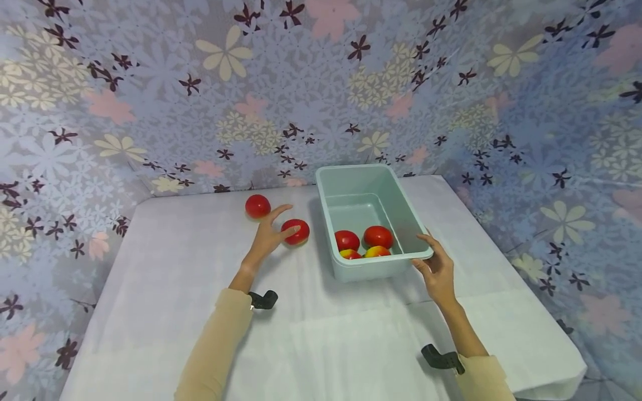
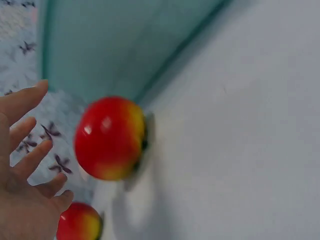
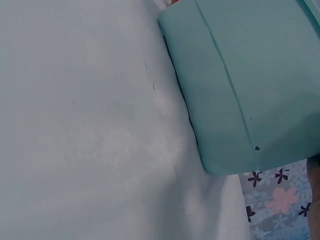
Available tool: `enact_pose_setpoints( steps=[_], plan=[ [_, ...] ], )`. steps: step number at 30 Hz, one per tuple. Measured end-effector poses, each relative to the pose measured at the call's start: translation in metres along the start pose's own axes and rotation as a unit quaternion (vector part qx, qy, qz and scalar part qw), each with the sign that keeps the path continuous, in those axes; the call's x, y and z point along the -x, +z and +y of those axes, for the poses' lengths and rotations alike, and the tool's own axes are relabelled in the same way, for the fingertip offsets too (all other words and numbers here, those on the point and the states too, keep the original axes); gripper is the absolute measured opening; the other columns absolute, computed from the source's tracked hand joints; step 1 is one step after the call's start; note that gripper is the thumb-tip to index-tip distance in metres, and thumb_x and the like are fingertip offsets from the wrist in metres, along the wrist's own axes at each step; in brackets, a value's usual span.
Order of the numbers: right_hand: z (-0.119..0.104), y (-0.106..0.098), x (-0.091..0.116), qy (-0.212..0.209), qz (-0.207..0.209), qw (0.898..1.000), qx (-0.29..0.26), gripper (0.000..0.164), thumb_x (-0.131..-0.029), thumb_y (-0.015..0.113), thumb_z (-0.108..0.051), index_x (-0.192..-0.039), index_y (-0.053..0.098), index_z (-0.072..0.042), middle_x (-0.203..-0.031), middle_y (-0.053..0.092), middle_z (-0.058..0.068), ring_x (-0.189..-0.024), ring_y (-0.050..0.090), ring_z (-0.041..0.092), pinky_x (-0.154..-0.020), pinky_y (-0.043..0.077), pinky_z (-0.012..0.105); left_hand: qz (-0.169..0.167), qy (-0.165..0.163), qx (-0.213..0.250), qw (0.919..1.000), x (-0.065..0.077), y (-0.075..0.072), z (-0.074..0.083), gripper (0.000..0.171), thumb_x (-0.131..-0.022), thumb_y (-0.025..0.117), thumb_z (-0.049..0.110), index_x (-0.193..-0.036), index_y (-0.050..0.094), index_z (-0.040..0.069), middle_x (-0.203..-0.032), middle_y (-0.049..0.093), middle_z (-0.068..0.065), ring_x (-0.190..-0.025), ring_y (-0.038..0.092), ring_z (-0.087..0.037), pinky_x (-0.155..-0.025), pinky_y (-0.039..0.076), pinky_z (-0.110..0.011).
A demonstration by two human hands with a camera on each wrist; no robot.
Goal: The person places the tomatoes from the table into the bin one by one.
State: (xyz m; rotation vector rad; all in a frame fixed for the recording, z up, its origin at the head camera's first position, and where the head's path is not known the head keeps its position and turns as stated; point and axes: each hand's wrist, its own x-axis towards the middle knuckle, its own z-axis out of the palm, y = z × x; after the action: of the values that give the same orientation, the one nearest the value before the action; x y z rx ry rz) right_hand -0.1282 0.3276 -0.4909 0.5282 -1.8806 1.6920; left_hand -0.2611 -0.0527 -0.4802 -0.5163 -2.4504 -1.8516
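My left hand (image 1: 267, 238) reaches over a red-and-yellow apple (image 1: 296, 232), thumb and fingers spread apart. In the left wrist view, the fingers stand clear of this apple (image 2: 110, 138). A second apple (image 1: 258, 206) lies just behind the hand, near the back of the table. To the right stands a pale green plastic bin (image 1: 371, 269) with several similar apples gathered at its near end. My right hand (image 1: 440, 274) grips the bin's near right corner, thumb outside the rim and fingers over it. The right wrist view shows the bin's outer wall (image 3: 245, 90) but hardly any of that hand.
A white cloth (image 1: 346, 345) covers the table. Flower-patterned fabric (image 1: 301, 100) hangs directly behind the table and along its right side. The bin's long left wall stands between the two loose apples and the bin's inside.
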Motion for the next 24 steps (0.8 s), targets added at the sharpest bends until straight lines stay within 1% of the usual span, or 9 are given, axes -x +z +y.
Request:
enact_pose_setpoints(
  steps=[2, 3, 7, 11, 14, 20, 24],
  plan=[
    [0.0, 0.0, 0.0, -0.001, -0.002, 1.0, 0.003, 0.052, -0.084, 0.066, 0.011, -0.131, 0.044, 0.02, -0.15, 0.029, 0.036, -0.131, 0.049, 0.02, -0.088, 0.052, 0.015, -0.012, -0.012, -0.014, 0.9998, -0.002, -0.001, -0.007, 0.06, -0.087, 0.074, 0.017, -0.141, 0.05, 0.01, -0.152, 0.041, -0.011, -0.145, 0.03, -0.03, -0.119, 0.021, -0.058],
    [0.0, -0.001, 0.001, -0.001, -0.003, 1.0, 0.005, 0.052, -0.084, 0.066, 0.012, -0.131, 0.044, 0.02, -0.15, 0.029, 0.036, -0.131, 0.049, 0.019, -0.088, 0.052, 0.015, -0.015, -0.017, -0.015, 0.9996, -0.002, -0.002, -0.009, 0.061, -0.087, 0.074, 0.016, -0.142, 0.048, 0.01, -0.154, 0.039, -0.011, -0.145, 0.029, -0.033, -0.118, 0.022, -0.058],
    [-0.001, -0.002, 0.001, -0.007, -0.006, 1.0, 0.012, 0.051, -0.084, 0.066, 0.013, -0.13, 0.045, 0.02, -0.148, 0.031, 0.038, -0.127, 0.052, 0.022, -0.087, 0.052, 0.015, -0.022, -0.033, 0.011, 0.9991, -0.002, -0.002, -0.016, 0.069, -0.087, 0.074, 0.014, -0.147, 0.041, 0.009, -0.157, 0.032, -0.013, -0.143, 0.028, -0.042, -0.116, 0.027, -0.057],
    [-0.002, -0.002, -0.002, -0.003, -0.002, 1.0, 0.015, 0.051, -0.084, 0.065, 0.013, -0.13, 0.045, 0.019, -0.148, 0.032, 0.037, -0.126, 0.053, 0.023, -0.086, 0.052, 0.015, -0.021, -0.035, 0.031, 0.9987, -0.004, -0.001, -0.018, 0.072, -0.087, 0.073, 0.013, -0.149, 0.037, 0.008, -0.158, 0.028, -0.015, -0.142, 0.028, -0.046, -0.116, 0.028, -0.058],
    [-0.002, -0.002, -0.003, 0.003, 0.0, 1.0, 0.014, 0.051, -0.084, 0.065, 0.014, -0.131, 0.046, 0.018, -0.149, 0.031, 0.036, -0.128, 0.052, 0.023, -0.087, 0.052, 0.015, -0.02, -0.036, 0.036, 0.9985, -0.006, 0.001, -0.019, 0.071, -0.087, 0.072, 0.011, -0.149, 0.038, 0.007, -0.158, 0.029, -0.016, -0.142, 0.029, -0.047, -0.116, 0.028, -0.058],
    [-0.002, -0.002, -0.001, 0.013, -0.002, 1.0, 0.009, 0.051, -0.083, 0.065, 0.015, -0.13, 0.044, 0.02, -0.151, 0.03, 0.034, -0.131, 0.049, 0.015, -0.088, 0.052, 0.015, -0.009, -0.034, 0.049, 0.9982, -0.006, 0.007, -0.022, 0.065, -0.086, 0.072, 0.006, -0.144, 0.044, 0.001, -0.155, 0.034, -0.017, -0.14, 0.033, -0.046, -0.115, 0.03, -0.057],
    [-0.002, -0.003, 0.0, 0.011, -0.003, 1.0, 0.014, 0.051, -0.084, 0.066, 0.013, -0.13, 0.044, 0.02, -0.151, 0.03, 0.034, -0.131, 0.048, 0.013, -0.088, 0.051, 0.014, -0.015, -0.026, 0.038, 0.9988, -0.007, 0.011, -0.024, 0.063, -0.084, 0.073, 0.003, -0.141, 0.046, -0.001, -0.152, 0.038, -0.019, -0.138, 0.036, -0.046, -0.115, 0.031, -0.057]
  ],
)
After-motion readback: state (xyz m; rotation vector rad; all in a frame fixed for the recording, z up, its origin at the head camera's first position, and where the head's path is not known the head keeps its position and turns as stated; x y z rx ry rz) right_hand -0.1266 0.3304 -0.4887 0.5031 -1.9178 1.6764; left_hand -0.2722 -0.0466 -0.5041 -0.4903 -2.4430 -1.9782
